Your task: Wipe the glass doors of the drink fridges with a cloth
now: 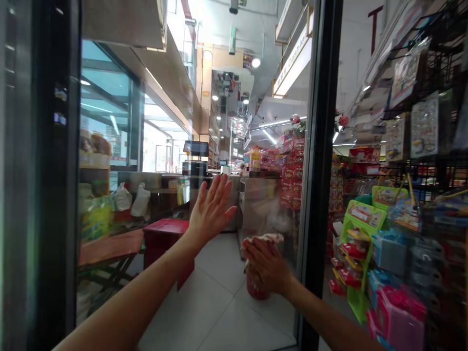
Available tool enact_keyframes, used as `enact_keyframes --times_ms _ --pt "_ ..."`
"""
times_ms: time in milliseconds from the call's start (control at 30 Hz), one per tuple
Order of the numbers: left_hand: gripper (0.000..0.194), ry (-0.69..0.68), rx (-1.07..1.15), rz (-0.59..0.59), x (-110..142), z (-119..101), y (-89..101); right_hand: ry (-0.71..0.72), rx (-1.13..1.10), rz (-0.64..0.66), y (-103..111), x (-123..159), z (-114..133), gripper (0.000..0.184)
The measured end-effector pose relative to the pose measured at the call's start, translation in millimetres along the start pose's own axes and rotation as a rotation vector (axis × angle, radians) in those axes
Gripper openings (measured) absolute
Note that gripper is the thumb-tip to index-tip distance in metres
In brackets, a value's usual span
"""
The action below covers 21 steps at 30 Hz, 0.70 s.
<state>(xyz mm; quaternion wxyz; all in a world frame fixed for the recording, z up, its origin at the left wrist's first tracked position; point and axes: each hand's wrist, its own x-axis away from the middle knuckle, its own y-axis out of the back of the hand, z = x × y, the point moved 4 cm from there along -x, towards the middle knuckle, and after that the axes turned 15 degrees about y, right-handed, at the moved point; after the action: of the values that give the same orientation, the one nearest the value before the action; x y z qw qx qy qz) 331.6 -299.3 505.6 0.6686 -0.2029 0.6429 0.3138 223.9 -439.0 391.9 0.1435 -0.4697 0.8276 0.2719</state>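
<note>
In front of me stands a large glass pane (pixel 219 273) in a dark frame. My left hand (pixel 212 207) is raised near the middle, fingers stretched out and palm toward the glass; it holds nothing. Lower and to the right, my right hand (pixel 268 263) presses a pale, crumpled cloth (pixel 272 238) to the pane. The cloth sticks out above and to the left of the fingers, and the palm hides the rest of it. A red container (pixel 258 291) shows just below that hand, partly covered by it.
The dark door frame post (pixel 318 146) rises right of my right hand. Beyond it are racks with green-backed toy packs (pixel 360 219) and pink boxes (pixel 400 312). Through the glass I see a red box (pixel 166 229), a folding stool (pixel 113 246) and a counter (pixel 259 200).
</note>
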Motion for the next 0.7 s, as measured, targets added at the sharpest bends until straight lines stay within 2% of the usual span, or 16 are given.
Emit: enact_keyframes --times_ms 33,67,133,167,200,233,267,300,333,467,500,533,567,600,633,700 --pt "0.071 0.005 -0.001 -0.002 0 0 -1.9 -0.042 0.001 0.018 0 -5 -16 0.050" --pt "0.071 0.013 -0.003 -0.004 0 1 -4.1 -0.143 0.008 0.005 5 -18 -47 0.051" --pt "0.071 0.020 -0.003 -0.007 1 1 -8.5 -0.469 0.053 -0.128 26 -54 -133 0.053" --pt "0.071 0.020 -0.002 -0.006 0 2 -10.7 -0.568 0.084 -0.174 35 -74 -173 0.054" --pt "0.072 0.022 0.000 -0.003 0 3 -12.7 -0.625 0.099 -0.197 40 -91 -204 0.056" --pt "0.073 0.024 0.000 0.000 0 4 -14.4 -0.686 0.109 -0.226 43 -102 -222 0.056" --pt "0.073 0.024 -0.001 0.003 0 4 -15.9 -0.703 0.115 -0.243 42 -107 -226 0.056" --pt "0.073 0.024 -0.003 0.009 0 5 -17.1 -0.695 0.113 -0.251 37 -104 -213 0.056" --pt "0.073 0.025 -0.006 0.013 0 6 -17.8 -0.667 0.105 -0.253 28 -93 -186 0.056" --pt "0.072 0.023 -0.023 0.026 0 6 -18.9 -0.457 0.011 -0.204 -25 -11 -24 0.060" --pt "0.072 0.024 -0.027 0.028 0 6 -19.1 -0.396 -0.005 -0.190 -36 6 4 0.062" --pt "0.071 0.025 -0.029 0.031 -1 6 -19.6 -0.332 -0.008 -0.178 -42 15 18 0.063" --pt "0.071 0.025 -0.029 0.034 -1 6 -20.3 -0.304 0.008 -0.190 -44 17 16 0.062" --pt "0.070 0.025 -0.026 0.032 -1 7 -21.1 -0.310 0.017 -0.167 -42 11 -2 0.062" --pt "0.070 0.024 -0.021 0.030 -1 7 -22.0 -0.370 0.027 -0.137 -37 0 -33 0.063" --pt "0.069 0.027 -0.006 0.028 -2 7 -24.4 -0.554 0.096 -0.195 -16 -31 -116 0.061"
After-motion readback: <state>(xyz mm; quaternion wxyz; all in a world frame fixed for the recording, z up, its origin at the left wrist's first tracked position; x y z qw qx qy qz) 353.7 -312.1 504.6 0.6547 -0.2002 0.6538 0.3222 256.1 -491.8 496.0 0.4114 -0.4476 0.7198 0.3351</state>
